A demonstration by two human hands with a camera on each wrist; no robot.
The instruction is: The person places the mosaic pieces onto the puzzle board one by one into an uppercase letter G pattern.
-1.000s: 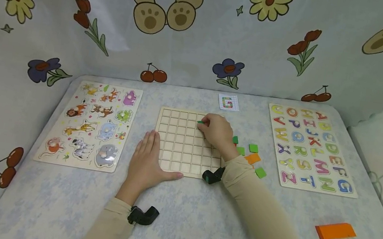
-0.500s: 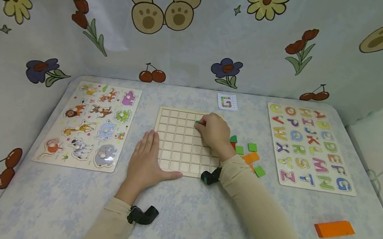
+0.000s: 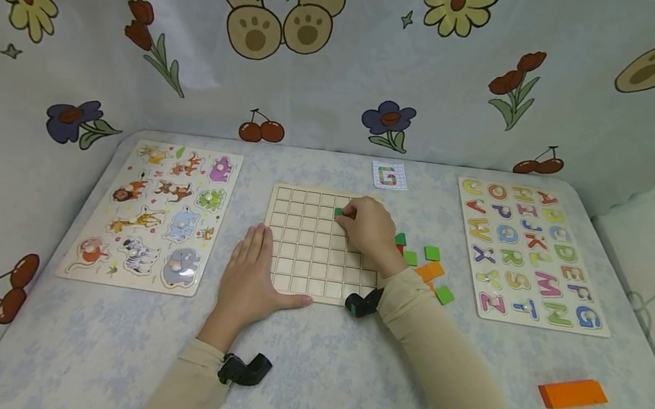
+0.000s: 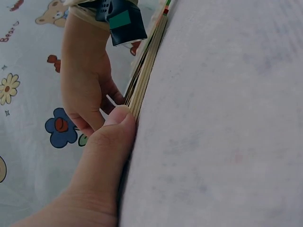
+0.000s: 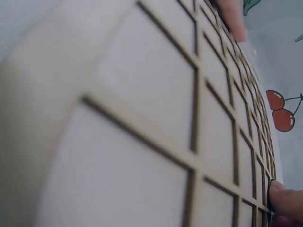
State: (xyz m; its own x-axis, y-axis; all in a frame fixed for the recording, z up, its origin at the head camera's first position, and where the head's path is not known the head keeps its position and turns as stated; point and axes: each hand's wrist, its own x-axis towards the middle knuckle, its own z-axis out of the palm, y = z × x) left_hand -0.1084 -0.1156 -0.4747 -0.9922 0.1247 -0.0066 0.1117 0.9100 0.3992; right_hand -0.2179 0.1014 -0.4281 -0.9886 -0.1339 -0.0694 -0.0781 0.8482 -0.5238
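A pale wooden grid board (image 3: 304,251) lies mid-table, its visible cells bare. My left hand (image 3: 248,277) lies with straight fingers along the board's left edge, its thumb on the front edge. In the left wrist view that thumb (image 4: 111,135) touches the board's side. My right hand (image 3: 371,228) pinches a small green tile (image 3: 338,212) at a cell in the upper part of the grid. Only a green sliver shows beside the right fingertips (image 5: 286,201) in the right wrist view. Green, orange and red tiles (image 3: 430,270) lie loose right of the board, partly behind the right wrist.
An animal puzzle board (image 3: 153,215) lies on the left and a letter puzzle board (image 3: 534,256) on the right. Behind the grid sits a small card (image 3: 389,175) with a coloured pattern. An orange block (image 3: 573,394) rests at the front right.
A little more of the green tile shows at the right fingertips, which have barely shifted on the same part of the grid. The left hand stays put.
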